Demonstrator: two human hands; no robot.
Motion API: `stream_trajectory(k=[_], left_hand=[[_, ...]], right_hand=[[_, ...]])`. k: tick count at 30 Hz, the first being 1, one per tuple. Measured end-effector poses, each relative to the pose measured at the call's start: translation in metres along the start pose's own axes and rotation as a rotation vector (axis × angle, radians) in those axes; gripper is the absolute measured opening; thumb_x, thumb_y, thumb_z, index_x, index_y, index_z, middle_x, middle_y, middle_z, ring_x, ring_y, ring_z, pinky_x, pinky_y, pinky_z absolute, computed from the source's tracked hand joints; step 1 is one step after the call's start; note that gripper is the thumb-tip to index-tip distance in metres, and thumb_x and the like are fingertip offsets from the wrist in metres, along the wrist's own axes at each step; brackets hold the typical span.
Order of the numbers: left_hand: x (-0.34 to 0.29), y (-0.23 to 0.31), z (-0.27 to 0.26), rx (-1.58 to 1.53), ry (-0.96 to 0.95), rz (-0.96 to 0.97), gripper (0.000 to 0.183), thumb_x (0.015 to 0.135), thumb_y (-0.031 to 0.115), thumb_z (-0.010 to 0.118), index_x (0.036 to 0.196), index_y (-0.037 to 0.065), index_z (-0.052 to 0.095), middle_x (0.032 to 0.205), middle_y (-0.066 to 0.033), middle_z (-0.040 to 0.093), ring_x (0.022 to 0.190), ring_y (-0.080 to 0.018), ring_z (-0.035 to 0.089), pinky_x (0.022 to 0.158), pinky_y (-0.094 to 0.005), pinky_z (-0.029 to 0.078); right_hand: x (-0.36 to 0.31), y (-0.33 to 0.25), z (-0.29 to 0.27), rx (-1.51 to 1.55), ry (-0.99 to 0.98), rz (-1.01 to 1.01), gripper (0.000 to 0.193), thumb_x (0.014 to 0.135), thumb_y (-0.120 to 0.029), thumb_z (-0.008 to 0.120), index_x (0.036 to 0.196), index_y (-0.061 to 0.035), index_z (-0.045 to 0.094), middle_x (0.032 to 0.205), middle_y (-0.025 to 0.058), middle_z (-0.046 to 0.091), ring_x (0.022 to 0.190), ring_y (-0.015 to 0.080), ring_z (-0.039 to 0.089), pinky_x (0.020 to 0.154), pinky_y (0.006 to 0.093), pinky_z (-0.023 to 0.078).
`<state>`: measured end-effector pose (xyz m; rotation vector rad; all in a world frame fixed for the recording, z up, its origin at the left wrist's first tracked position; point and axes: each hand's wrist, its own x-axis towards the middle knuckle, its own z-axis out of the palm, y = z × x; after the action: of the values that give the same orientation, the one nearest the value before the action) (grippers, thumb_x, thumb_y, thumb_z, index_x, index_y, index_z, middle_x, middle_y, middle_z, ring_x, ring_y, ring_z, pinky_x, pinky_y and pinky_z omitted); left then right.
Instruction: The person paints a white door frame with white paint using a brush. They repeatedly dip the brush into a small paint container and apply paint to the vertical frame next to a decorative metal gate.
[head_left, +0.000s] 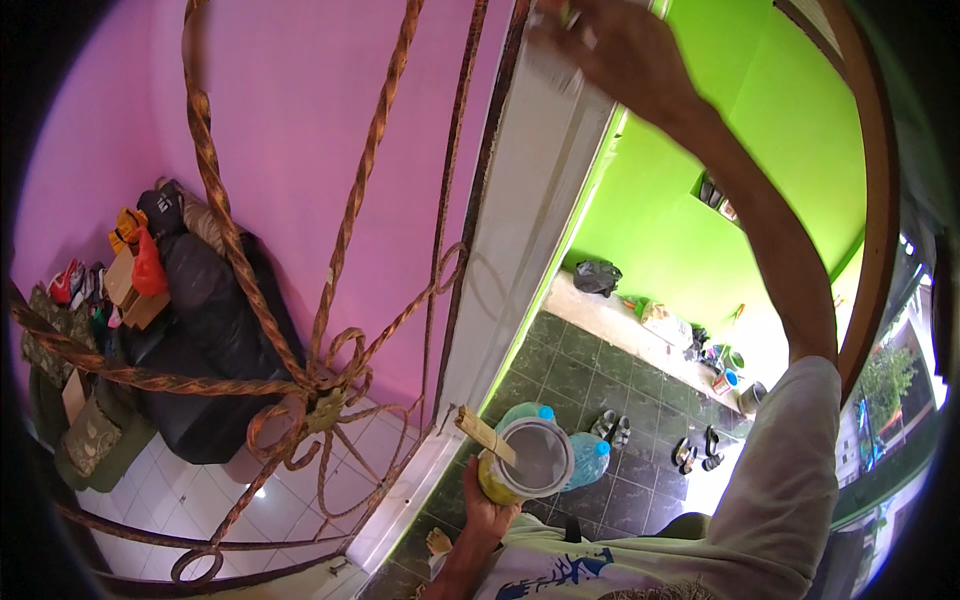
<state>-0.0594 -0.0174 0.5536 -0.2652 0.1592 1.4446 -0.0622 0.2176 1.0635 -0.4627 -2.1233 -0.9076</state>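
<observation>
My left hand (488, 512) is wrapped round a yellowish can (497, 482) with a pale rim, held low in front of my body. Greyish-white paint shows inside the can, and a flat wooden stick (485, 434) leans out over its rim. High up, my right hand (625, 50) reaches to the top of a white-grey door or window frame (540, 150). Its fingers are closed and smeared by motion, so whatever they hold cannot be made out.
Twisted rusty-brown metal grille bars (325, 400) cross the left side before a pink wall. Behind them lies a dark bundle (205, 310). Water bottles (588, 460) and sandals (612, 428) stand on dark floor tiles. Bags (665, 325) line a ledge under the green wall.
</observation>
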Motion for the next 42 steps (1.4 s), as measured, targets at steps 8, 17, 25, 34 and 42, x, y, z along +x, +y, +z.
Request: stream_trajectory(k=[8, 17, 25, 34, 42], left_hand=[[-0.004, 0.001, 0.013, 0.049, -0.052, 0.018, 0.058, 0.097, 0.059, 0.053, 0.136, 0.015, 0.058, 0.132, -0.0049, 0.064, 0.123, -0.0248, 0.06, 0.105, -0.0494, 0.047], [-0.003, 0.001, 0.004, 0.036, -0.071, 0.0, 0.058, 0.097, 0.058, 0.054, 0.137, 0.015, 0.057, 0.133, -0.0056, 0.063, 0.124, -0.0253, 0.06, 0.107, -0.0495, 0.046], [-0.003, 0.001, 0.0, 0.009, -0.032, 0.018, 0.059, 0.097, 0.058, 0.055, 0.137, 0.015, 0.057, 0.134, -0.0057, 0.062, 0.125, -0.0253, 0.059, 0.108, -0.0499, 0.045], [-0.006, 0.001, 0.005, 0.028, -0.061, 0.008, 0.061, 0.095, 0.058, 0.057, 0.137, 0.014, 0.056, 0.133, -0.0063, 0.063, 0.124, -0.0258, 0.059, 0.107, -0.0501, 0.046], [-0.005, 0.0, 0.0, 0.002, -0.066, -0.006, 0.061, 0.094, 0.058, 0.059, 0.136, 0.013, 0.057, 0.132, -0.006, 0.064, 0.122, -0.0254, 0.061, 0.106, -0.0497, 0.047]], right_hand=[[0.041, 0.017, -0.039, -0.422, 0.275, -0.49, 0.01, 0.096, -0.012, 0.067, 0.102, -0.0055, 0.066, 0.095, 0.0094, 0.07, 0.075, 0.023, 0.069, 0.059, 0.0322, 0.058], [-0.097, -0.04, 0.034, -0.197, 0.051, -0.683, 0.029, 0.078, -0.019, 0.076, 0.104, -0.0123, 0.068, 0.106, 0.0054, 0.066, 0.096, 0.0227, 0.066, 0.075, 0.0353, 0.057], [-0.162, -0.076, 0.053, 0.148, -0.148, -0.513, 0.017, 0.089, -0.021, 0.065, 0.103, -0.0102, 0.067, 0.095, 0.0058, 0.066, 0.089, 0.0185, 0.068, 0.072, 0.0335, 0.058], [-0.07, -0.009, 0.018, 0.148, 0.152, -0.028, 0.025, 0.093, -0.03, 0.07, 0.103, -0.0071, 0.067, 0.091, 0.0087, 0.071, 0.067, 0.0237, 0.069, 0.055, 0.0354, 0.055], [-0.127, -0.039, 0.031, -0.144, 0.066, -0.617, 0.022, 0.076, -0.017, 0.073, 0.096, -0.0156, 0.067, 0.107, 0.0026, 0.066, 0.101, 0.0214, 0.065, 0.085, 0.0383, 0.056]])
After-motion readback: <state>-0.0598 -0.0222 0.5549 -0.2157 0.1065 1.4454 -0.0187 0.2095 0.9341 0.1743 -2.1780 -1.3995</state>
